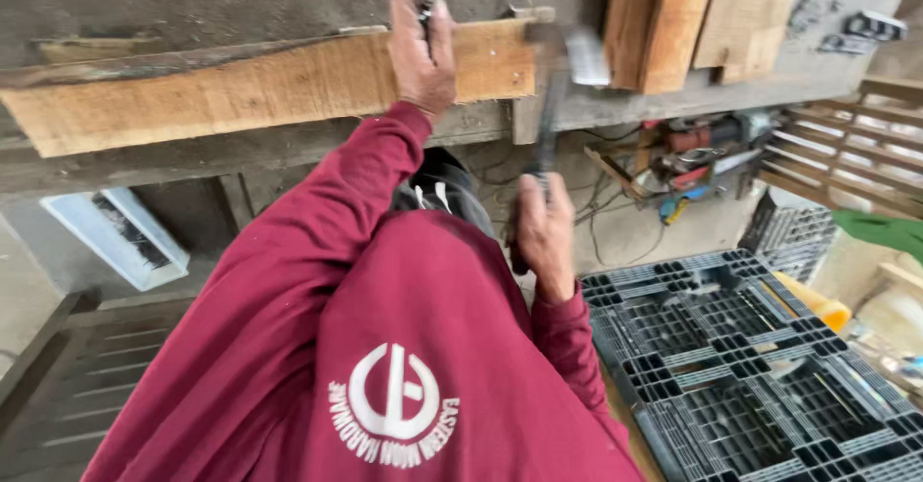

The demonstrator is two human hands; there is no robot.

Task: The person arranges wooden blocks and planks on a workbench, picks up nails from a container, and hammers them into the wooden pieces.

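Note:
A long rough wooden plank lies across a grey workbench. My left hand rests on the plank near its right end and pinches a small dark metal piece upright against the wood. My right hand is lower, below the bench edge, closed around the dark handle of a hammer. The hammer's head is a blur by the plank's right end. Both arms are in maroon sleeves.
Thick wooden blocks lie on the bench to the right. Under the bench sits a shelf of tools and cables. A black plastic pallet is at the lower right, a wooden slatted frame beyond it, and a white flat panel at the left.

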